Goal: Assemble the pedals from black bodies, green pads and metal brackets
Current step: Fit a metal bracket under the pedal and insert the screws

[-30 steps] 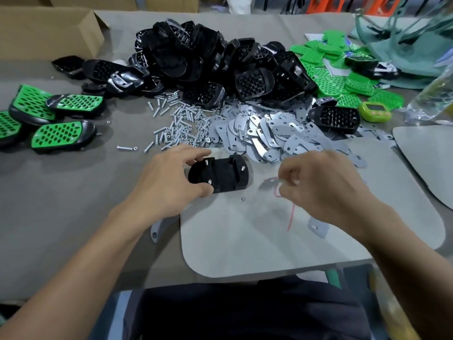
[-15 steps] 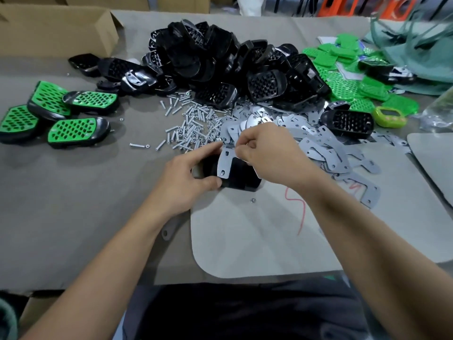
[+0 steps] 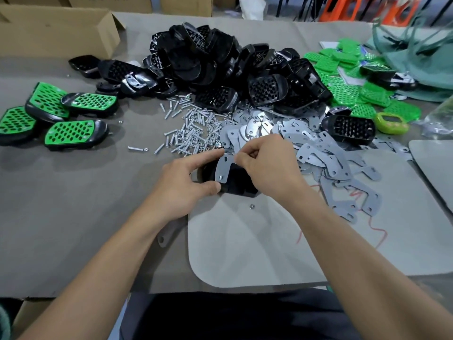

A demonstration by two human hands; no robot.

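A black pedal body (image 3: 236,182) lies upside down at the far edge of a grey mat (image 3: 245,241). My left hand (image 3: 181,182) grips its left end between thumb and forefinger. A grey metal bracket (image 3: 224,168) sits across the body, with a screw tip poking through its lower hole. My right hand (image 3: 267,168) pinches the bracket's upper right part. Behind lie a heap of metal brackets (image 3: 306,143), a scatter of screws (image 3: 191,133), a pile of black bodies (image 3: 220,67) and green pads (image 3: 348,77) at the far right.
Several finished green-topped pedals (image 3: 73,133) lie at the left. A cardboard box (image 3: 56,30) stands at the back left. A loose nut (image 3: 251,206) rests on the mat. A green gadget (image 3: 391,122) and a plastic bottle (image 3: 441,116) sit at the right.
One second ago my right hand was off to the right of the bare body. It has since brought a bracket onto the body, and the bracket now sits over a screw.
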